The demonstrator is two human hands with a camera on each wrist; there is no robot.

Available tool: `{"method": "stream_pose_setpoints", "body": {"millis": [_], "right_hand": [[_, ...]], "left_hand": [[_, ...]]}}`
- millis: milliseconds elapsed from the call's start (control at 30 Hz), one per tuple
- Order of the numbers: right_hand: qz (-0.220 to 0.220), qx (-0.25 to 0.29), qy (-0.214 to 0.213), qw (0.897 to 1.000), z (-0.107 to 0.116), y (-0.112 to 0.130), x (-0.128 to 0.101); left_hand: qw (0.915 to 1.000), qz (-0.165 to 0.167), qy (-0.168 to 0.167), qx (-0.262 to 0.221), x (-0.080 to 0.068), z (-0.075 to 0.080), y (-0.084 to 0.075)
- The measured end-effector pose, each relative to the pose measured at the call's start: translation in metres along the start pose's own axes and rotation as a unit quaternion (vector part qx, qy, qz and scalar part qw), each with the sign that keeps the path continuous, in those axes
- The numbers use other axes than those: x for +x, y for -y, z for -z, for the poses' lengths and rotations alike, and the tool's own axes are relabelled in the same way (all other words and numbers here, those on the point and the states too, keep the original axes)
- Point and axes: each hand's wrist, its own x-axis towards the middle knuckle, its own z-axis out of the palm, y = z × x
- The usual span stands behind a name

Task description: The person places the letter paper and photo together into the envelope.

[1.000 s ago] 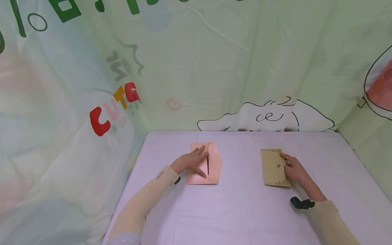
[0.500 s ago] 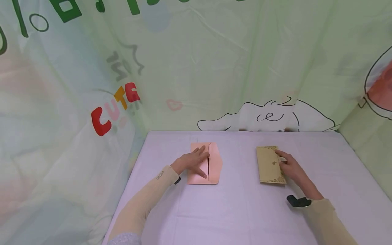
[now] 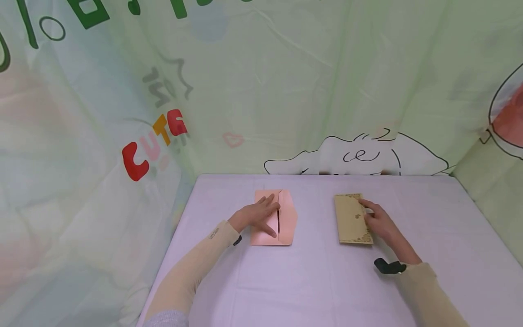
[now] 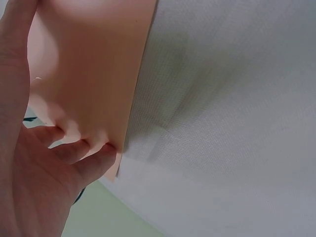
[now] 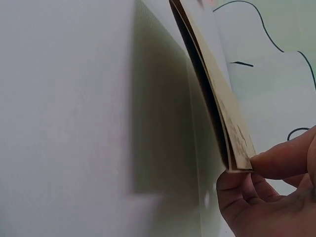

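1. Here, the left hand (image 3: pixel 254 216) lies flat with fingers spread on the pink envelope (image 3: pixel 273 218), at ten o'clock on the table (image 3: pixel 318 277)
2. The right hand (image 3: pixel 377 222) pinches the tan card (image 3: pixel 352 219) by its right edge, raised off the cloth, at two o'clock, well apart from the envelope

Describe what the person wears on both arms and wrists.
Both arms wear snug beige sleeves to the wrist. The left sleeve bears a small dark printed mark near the cuff. A black device sits at the right wrist, another shows under the left wrist. Both hands are bare.
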Motion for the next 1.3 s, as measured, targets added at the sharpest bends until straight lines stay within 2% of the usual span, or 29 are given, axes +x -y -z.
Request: {"method": "stream_pose_setpoints", "body": {"millis": [333,567,1300], "right_hand": [[0.019,0.016,0.009,1.000,-0.015,0.005,0.005],[0.030,0.017,-0.001,0.999,-0.024,0.013,0.005],[0.030,0.029,0.017,0.999,-0.050,0.037,0.018]], "left_hand": [[0.9999,-0.008,-0.002,-0.008,0.000,0.000,0.001],[1.0000,-0.001,-0.002,0.005,-0.001,0.001,-0.002],[0.9999,-0.011,-0.012,0.002,-0.004,0.003,-0.003]]}}
